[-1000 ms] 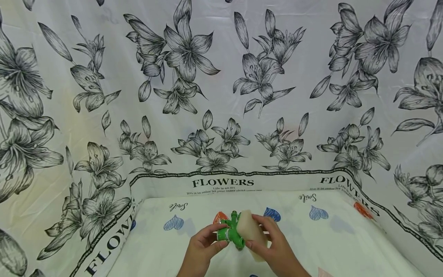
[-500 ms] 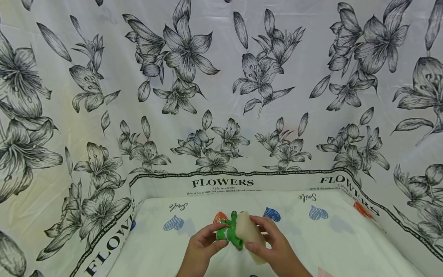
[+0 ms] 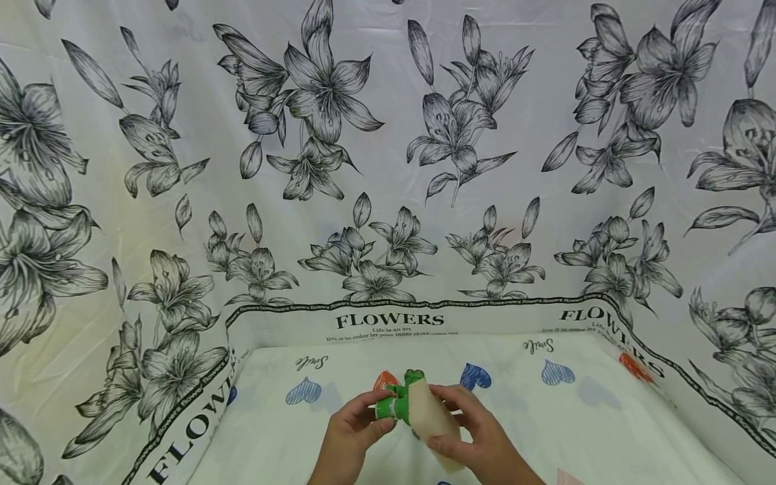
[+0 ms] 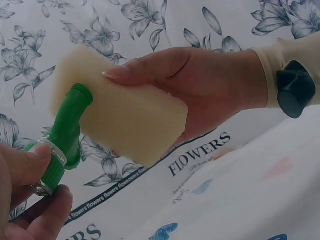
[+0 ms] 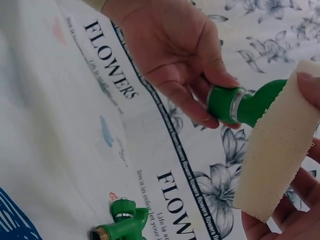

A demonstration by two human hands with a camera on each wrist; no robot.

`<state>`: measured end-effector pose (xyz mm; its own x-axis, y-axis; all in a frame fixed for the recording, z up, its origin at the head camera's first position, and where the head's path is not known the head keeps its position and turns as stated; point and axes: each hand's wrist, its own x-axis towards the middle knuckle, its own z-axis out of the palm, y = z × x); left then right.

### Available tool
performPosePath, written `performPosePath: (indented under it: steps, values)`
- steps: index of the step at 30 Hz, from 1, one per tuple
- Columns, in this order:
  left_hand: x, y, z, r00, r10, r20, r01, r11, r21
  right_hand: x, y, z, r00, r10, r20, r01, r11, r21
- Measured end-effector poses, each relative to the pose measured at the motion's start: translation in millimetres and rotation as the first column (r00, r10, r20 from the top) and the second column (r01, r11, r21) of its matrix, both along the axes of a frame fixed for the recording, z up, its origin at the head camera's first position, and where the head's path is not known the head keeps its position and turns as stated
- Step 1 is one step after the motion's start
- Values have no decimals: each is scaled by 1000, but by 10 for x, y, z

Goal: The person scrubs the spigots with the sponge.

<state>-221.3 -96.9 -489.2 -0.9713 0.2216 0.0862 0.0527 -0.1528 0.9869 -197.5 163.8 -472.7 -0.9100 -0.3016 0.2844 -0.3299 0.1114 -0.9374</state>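
My left hand (image 3: 353,431) pinches the ridged collar of a green plastic hose splitter (image 3: 386,409) between thumb and fingers. The splitter has a silvery ring, and in the left wrist view its threaded outlet (image 4: 82,92) overlaps the sponge face. My right hand (image 3: 479,434) grips a thick cream sponge block (image 3: 432,417), thumb on one face and fingers behind. Part of the splitter is hidden behind the sponge in the head view. A second green fitting (image 5: 125,222), with a brass-coloured threaded end, shows at the bottom of the right wrist view.
A white cloth (image 3: 273,431) printed with blue and red hearts covers the surface below the hands. White floral curtains (image 3: 388,168) enclose the back and both sides. A dark strap (image 4: 296,89) sits on the right sleeve.
The splitter has turned in my left hand, one outlet now raised behind the sponge. My right hand has shifted the sponge slightly left and down across it.
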Motion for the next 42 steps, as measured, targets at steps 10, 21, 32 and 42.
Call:
performPosePath:
  steps: [10, 21, 32, 42]
  values:
    - [50, -5, 43, 999, -33, -32, 32, 999, -20, -31, 12, -35, 992, -106, -67, 108, 994, 26]
    - [96, -1, 71, 992, -116, -54, 113, 992, -62, -99, 49, -115, 919, -370, -138, 384, 917, 103]
    - [79, -7, 42, 995, -82, -65, 80, 996, -32, -54, -54, -122, 950, -311, -5, 311, 948, 69]
    - [74, 24, 44, 998, -65, -27, 67, 995, 69, 46, -119, -17, 979, -175, 107, 177, 984, -6]
